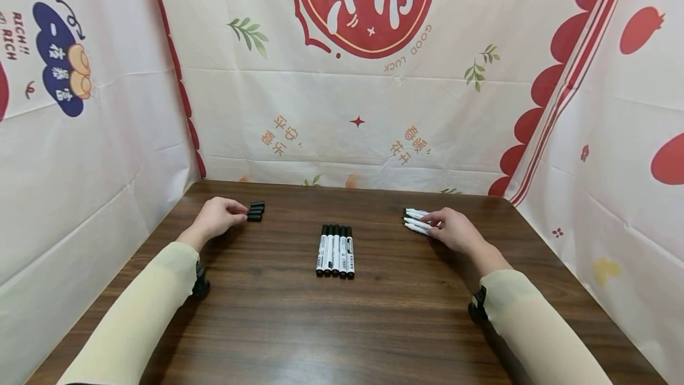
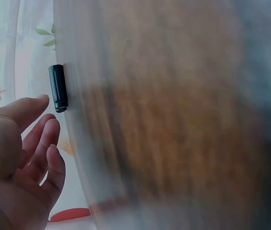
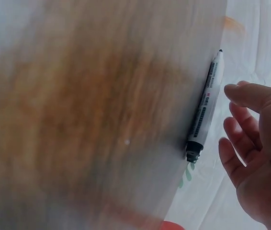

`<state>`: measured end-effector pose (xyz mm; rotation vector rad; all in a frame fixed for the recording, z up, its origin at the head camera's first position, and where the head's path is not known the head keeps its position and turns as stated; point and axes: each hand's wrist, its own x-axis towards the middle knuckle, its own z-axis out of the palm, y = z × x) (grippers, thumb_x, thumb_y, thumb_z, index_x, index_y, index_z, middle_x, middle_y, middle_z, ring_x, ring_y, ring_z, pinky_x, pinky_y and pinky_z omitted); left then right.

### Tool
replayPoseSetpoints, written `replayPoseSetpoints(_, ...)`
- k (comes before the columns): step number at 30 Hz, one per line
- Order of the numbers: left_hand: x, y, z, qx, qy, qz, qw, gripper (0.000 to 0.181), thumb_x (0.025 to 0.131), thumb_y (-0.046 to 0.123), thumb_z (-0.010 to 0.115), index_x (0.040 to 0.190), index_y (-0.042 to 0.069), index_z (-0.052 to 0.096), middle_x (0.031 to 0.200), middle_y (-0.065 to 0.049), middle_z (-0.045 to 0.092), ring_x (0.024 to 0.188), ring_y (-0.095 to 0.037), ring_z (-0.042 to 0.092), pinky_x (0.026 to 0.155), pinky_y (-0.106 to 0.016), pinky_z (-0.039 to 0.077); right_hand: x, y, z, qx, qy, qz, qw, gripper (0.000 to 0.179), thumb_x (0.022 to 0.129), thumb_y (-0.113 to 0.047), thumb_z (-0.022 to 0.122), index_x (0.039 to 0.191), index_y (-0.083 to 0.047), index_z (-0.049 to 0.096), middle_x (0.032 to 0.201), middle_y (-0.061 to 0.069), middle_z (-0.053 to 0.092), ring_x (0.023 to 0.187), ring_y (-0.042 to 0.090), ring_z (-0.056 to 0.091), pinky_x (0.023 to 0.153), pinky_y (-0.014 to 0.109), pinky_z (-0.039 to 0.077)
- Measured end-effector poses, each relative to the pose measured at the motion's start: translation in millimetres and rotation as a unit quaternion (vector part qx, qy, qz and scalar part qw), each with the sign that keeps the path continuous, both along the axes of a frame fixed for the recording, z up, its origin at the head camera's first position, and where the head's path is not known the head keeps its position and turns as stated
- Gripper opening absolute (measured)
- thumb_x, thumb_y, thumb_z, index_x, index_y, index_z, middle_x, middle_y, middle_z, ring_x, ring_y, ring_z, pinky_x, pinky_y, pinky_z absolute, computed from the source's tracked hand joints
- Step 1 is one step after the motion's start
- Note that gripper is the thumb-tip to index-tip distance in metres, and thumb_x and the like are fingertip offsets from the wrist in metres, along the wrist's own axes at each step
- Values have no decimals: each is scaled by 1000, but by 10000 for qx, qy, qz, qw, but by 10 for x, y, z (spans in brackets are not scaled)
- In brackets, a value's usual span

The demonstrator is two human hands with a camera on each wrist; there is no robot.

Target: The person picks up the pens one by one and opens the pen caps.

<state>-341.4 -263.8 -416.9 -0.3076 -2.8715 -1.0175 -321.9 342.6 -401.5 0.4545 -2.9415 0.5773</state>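
On the left of the table, a small row of black marker caps [image 1: 254,217] lies side by side. My left hand [image 1: 220,218] is right beside them, thumb and fingers loosely parted; in the left wrist view one cap [image 2: 58,88] shows just past the fingertips. Over on the right lie several uncapped white markers [image 1: 418,227] with bare black tips. My right hand [image 1: 454,229] is at their near ends. The right wrist view has one such marker [image 3: 205,105] beyond the relaxed fingers, a gap between them.
Several capped white markers [image 1: 335,253] lie in a neat row at mid-table, black caps away from me. The brown wooden table [image 1: 320,325] ends at a printed cloth backdrop [image 1: 342,94], with cloth walls on both sides.
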Motion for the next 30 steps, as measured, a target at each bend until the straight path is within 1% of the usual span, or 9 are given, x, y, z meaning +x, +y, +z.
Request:
replayPoseSetpoints(4, 29, 37, 37, 104, 135, -117, 9998, 27, 104, 21, 77, 124, 4, 82, 122, -17, 81, 101, -24, 75, 85, -36, 59, 29, -34, 13, -26, 23, 54, 10000, 29, 101, -8, 73, 129, -8, 80, 108, 12, 70, 92, 26, 59, 82, 41, 49)
replayPoseSetpoints(7, 56, 76, 57, 137, 247, -191, 9994, 27, 104, 22, 78, 123, 3, 82, 119, -17, 82, 99, -23, 75, 82, -33, 58, 42, -38, 15, 26, -47, 102, 9999, 27, 101, -7, 73, 127, -9, 81, 106, 11, 70, 91, 24, 58, 81, 41, 49)
replayPoseSetpoints(14, 88, 135, 55, 165, 301, -222, 9992, 25, 104, 22, 78, 121, 5, 83, 118, -16, 82, 97, -23, 73, 82, -34, 56, 44, 5, -3, 268, -234, 254, 9990, 23, 100, -4, 73, 120, -9, 83, 99, 8, 74, 89, 22, 61, 84, 44, 53)
replayPoseSetpoints(22, 104, 151, 43, 184, 256, -218, 9993, 24, 105, 20, 77, 121, 5, 83, 119, -17, 82, 98, -24, 73, 82, -33, 56, -5, 60, -46, 271, -233, 250, 9991, 25, 99, -2, 72, 119, -11, 84, 97, 7, 73, 88, 22, 61, 84, 44, 53)
replayPoseSetpoints(30, 105, 156, 53, 240, 234, -189, 9993, 23, 105, 21, 77, 120, 5, 83, 119, -17, 82, 95, -20, 73, 81, -32, 56, -64, 105, -37, 151, -292, 107, 9994, 26, 99, -2, 72, 121, -11, 83, 101, 10, 75, 89, 24, 64, 85, 47, 55)
